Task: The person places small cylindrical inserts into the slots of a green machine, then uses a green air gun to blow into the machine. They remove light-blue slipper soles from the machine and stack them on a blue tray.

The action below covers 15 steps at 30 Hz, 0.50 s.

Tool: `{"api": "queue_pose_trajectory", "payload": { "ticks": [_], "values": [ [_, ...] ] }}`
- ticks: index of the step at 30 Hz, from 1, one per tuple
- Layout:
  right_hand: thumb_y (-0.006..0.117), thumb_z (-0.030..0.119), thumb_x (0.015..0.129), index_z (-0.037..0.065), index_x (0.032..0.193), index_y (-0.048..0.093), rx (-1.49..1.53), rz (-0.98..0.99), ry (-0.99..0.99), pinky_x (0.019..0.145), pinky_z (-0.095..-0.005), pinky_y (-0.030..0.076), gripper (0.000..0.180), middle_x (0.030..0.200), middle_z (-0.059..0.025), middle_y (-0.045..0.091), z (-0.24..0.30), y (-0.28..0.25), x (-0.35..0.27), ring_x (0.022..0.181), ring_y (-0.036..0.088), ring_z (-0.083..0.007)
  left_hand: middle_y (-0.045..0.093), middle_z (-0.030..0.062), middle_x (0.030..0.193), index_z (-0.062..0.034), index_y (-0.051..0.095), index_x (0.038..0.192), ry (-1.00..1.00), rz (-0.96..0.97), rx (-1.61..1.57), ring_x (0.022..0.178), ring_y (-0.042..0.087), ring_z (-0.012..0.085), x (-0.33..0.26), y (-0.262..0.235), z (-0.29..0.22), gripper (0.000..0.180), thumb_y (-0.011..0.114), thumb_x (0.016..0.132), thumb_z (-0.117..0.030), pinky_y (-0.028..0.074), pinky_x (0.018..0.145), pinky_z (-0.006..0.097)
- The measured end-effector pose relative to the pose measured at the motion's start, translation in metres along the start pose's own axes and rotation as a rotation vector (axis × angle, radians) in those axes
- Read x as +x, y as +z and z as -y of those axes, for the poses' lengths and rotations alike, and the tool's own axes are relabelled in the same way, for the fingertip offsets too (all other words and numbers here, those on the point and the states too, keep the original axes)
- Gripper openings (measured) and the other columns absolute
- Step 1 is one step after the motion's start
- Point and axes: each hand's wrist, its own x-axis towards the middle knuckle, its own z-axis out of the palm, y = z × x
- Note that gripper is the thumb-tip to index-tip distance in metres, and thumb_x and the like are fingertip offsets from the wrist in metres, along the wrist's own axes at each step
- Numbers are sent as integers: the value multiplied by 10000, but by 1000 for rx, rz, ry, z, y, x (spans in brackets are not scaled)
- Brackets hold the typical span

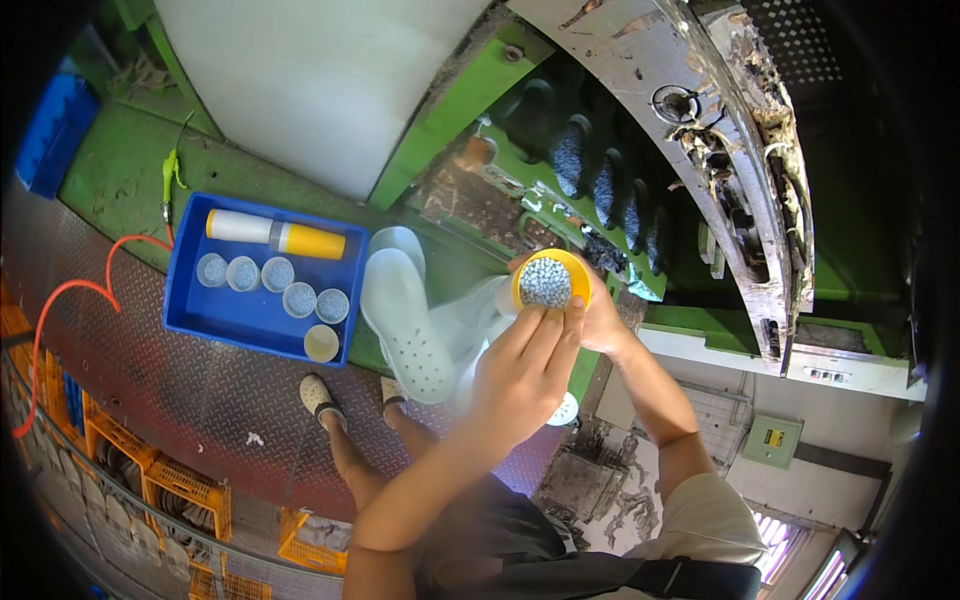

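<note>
Your right hand (pixel 598 318) is wrapped around the far side of a yellow cup (pixel 548 281) filled with small blue-grey pellets (pixel 546 283), holding it up in front of you with its mouth tilted toward your face. Your left hand (pixel 520 375) is closed on the near rim of that same cup, fingertips (pixel 553 322) pinching the lip just below the pellets, so both hands share the load. Just beyond the cup, past your right knuckles, stands a green machine with a row of dark mould cavities (pixel 600 185), some already holding the same blue-grey grain. Well off to the left of your left hand, a blue tray (pixel 200 310) carries more filled cups (pixel 278 273), one cup (pixel 321 343) that looks empty, and a white and yellow bottle (pixel 276 234) lying on its side. Between the tray and your left hand lie white moulded shoes (pixel 405 325). This reads as the charging step: a measured cup is raised at the mould but not yet tipped. The next move, by my judgement, calls for a steady carry over a cavity and a slow, controlled tilt, since loose pellets would scatter easily from a jerked rim.
</note>
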Motion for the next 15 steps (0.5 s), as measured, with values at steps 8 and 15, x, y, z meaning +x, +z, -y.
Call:
{"api": "queue_pose_trajectory", "payload": {
  "ticks": [8, 15],
  "values": [
    [800, 24, 727, 62, 1343, 541, -826, -515, -136, 1001, -381, 496, 669, 1286, -156, 622, 3, -66, 72, 1213, 605, -292, 687, 122, 1080, -3, 705, 1111, -105, -7, 205, 997, 663, 313, -48, -8, 14, 338, 668, 775, 20, 558, 807, 380],
    [642, -27, 752, 233, 1324, 587, -1399, -573, -191, 1165, -430, 353, 631, 1323, -83, 601, -21, -115, 143, 1256, 531, -339, 665, 145, 1070, -5, 659, 1119, -417, 52, 285, 998, 628, 350, -124, -50, 47, 318, 662, 804, 38, 524, 863, 432]
  ]
}}
